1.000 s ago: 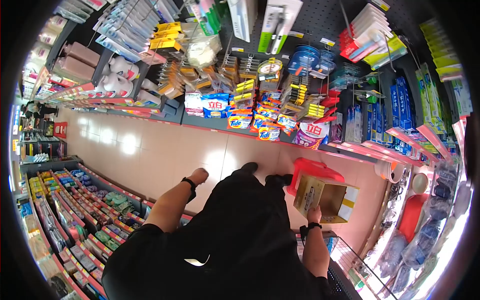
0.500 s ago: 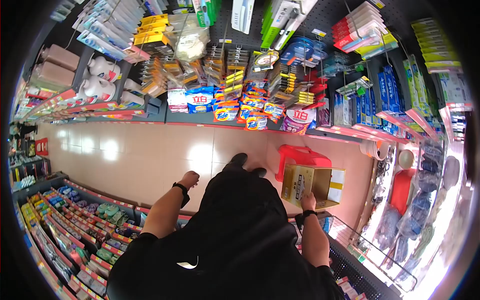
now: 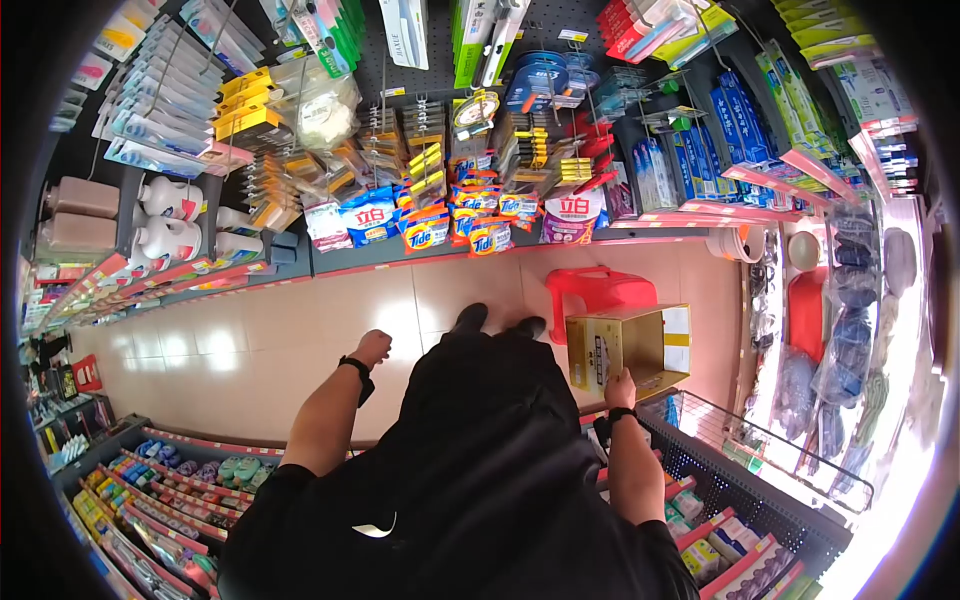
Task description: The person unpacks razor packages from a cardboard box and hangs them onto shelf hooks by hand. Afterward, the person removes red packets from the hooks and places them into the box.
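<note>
My right hand (image 3: pixel 620 388) grips the near edge of a brown cardboard box (image 3: pixel 596 350) with dark printing. The box is tilted, and its open side shows bare inner walls. Part of my right fingers is hidden behind the box edge. My left hand (image 3: pixel 372 347) hangs over the floor with its fingers curled in, and nothing shows in it. Just beyond the box stands a red plastic stool (image 3: pixel 600 287).
Ahead runs a shelf holding orange Tide bags (image 3: pixel 491 236), a blue detergent bag (image 3: pixel 368 217), and white bottles (image 3: pixel 168 238). Toothbrush packs (image 3: pixel 160 100) hang above. Behind me are low shelves (image 3: pixel 190 485) and a wire rack (image 3: pixel 770 440). Tiled floor (image 3: pixel 250 370) stretches left.
The view has turned slightly, so the front shelf goods sit further left. My right hand keeps its hold on the cardboard box. My left hand stays curled at my side.
</note>
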`<act>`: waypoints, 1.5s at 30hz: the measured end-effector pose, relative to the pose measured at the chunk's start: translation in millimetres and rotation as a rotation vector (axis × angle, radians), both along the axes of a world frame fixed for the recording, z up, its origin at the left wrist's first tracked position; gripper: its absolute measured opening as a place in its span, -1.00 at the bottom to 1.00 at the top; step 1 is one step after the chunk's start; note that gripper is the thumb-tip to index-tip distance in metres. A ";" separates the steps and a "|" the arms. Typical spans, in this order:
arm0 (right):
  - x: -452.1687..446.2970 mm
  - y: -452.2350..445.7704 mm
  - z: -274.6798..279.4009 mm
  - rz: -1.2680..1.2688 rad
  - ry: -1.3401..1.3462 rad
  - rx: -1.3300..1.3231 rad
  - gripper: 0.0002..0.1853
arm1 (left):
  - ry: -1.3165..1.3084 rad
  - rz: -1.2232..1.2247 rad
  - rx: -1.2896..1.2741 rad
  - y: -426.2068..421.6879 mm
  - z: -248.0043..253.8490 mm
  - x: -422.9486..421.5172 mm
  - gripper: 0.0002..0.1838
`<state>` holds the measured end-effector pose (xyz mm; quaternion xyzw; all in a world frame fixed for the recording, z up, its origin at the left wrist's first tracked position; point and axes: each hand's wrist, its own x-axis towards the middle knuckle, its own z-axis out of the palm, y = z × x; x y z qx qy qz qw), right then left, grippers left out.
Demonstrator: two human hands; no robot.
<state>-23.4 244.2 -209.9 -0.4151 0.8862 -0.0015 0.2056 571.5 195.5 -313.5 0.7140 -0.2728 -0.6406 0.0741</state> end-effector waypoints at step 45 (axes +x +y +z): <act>3.0 -8.6 -22.3 0.126 -0.131 0.041 -0.75 | -0.140 -0.026 0.039 21.3 70.4 -78.8 -0.72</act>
